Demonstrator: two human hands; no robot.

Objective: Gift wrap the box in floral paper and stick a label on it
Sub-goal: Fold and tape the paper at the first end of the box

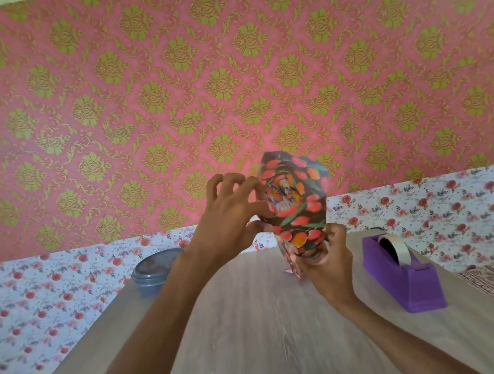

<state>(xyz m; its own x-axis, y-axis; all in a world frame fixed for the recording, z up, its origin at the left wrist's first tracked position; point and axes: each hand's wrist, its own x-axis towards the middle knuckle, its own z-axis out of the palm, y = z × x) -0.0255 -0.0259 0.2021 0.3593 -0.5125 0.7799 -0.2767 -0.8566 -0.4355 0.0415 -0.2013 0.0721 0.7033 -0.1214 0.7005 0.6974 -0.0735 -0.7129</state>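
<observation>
Head view, wrapping stage. Held up, apparently clear of the counter [262, 330], toward its twelve o'clock edge: box [283, 197] sleeved in floral paper [306, 232], tilted so the open paper end faced the camera, presumably to expose the flaps for folding. Gripped at the lower end by right hand [325, 258], fingers [334, 233] curled round the parcel as support. Pinched at the nine o'clock paper edge by left hand [231, 218], probably to crease a flap inward. Parked within reach at three o'clock: purple tape dispenser [404, 271]. At ten o'clock: blue lidded tub [155, 270]. No label seen.
</observation>
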